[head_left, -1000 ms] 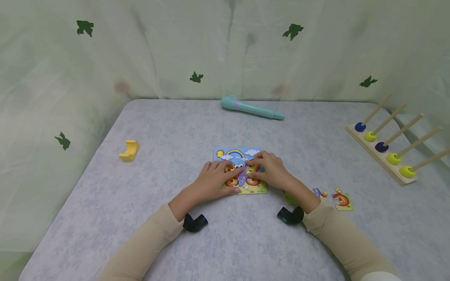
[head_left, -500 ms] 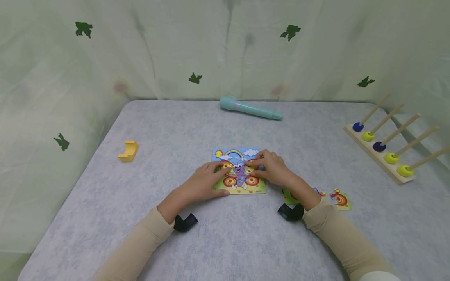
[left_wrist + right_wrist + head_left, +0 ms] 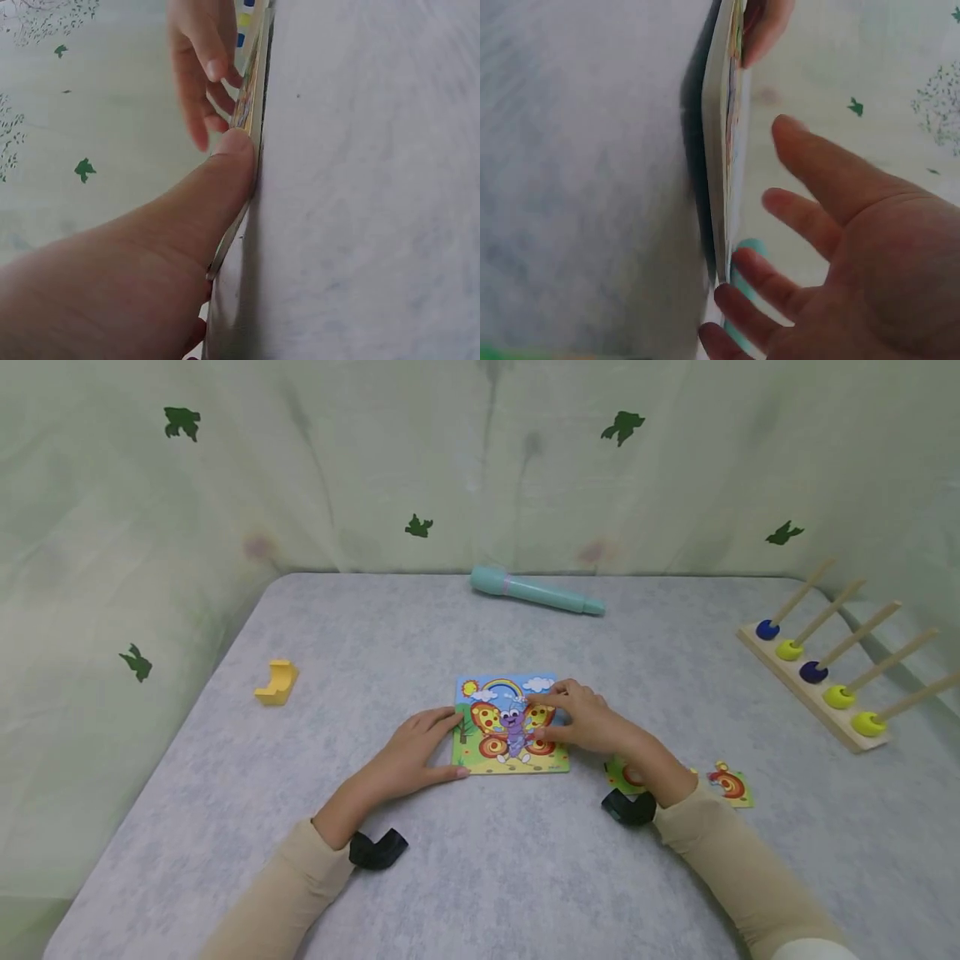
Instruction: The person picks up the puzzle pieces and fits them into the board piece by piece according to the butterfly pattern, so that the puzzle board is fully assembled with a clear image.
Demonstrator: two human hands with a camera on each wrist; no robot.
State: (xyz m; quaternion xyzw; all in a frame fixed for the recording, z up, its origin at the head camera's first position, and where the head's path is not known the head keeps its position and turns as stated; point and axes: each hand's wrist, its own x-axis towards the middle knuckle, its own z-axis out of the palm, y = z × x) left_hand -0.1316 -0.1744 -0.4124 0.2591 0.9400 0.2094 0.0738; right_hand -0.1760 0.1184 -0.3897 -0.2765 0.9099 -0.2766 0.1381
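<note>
A butterfly jigsaw puzzle (image 3: 514,739) in a flat board lies at the middle of the table, its purple butterfly under a rainbow. My left hand (image 3: 408,756) touches the board's left side, with straight fingers at the left edge and the thumb at the near left corner. In the left wrist view, that thumb (image 3: 232,150) rests against the board's edge. Over the right part of the picture hovers my right hand (image 3: 588,720), its fingers spread and holding nothing. The right wrist view shows these fingers (image 3: 765,281) apart beside the board's edge (image 3: 716,150).
Loose puzzle pieces lie right of the board: a green one (image 3: 618,779) partly behind the right forearm and a red-and-green one (image 3: 731,785). At the back rests a teal toy microphone (image 3: 536,592). A pegged bead stand (image 3: 813,689) is at right, a yellow block (image 3: 277,682) at left.
My left hand has slid left from over the butterfly to the board's left edge, uncovering the picture. The right hand has stayed over the right side, its fingers slightly lifted.
</note>
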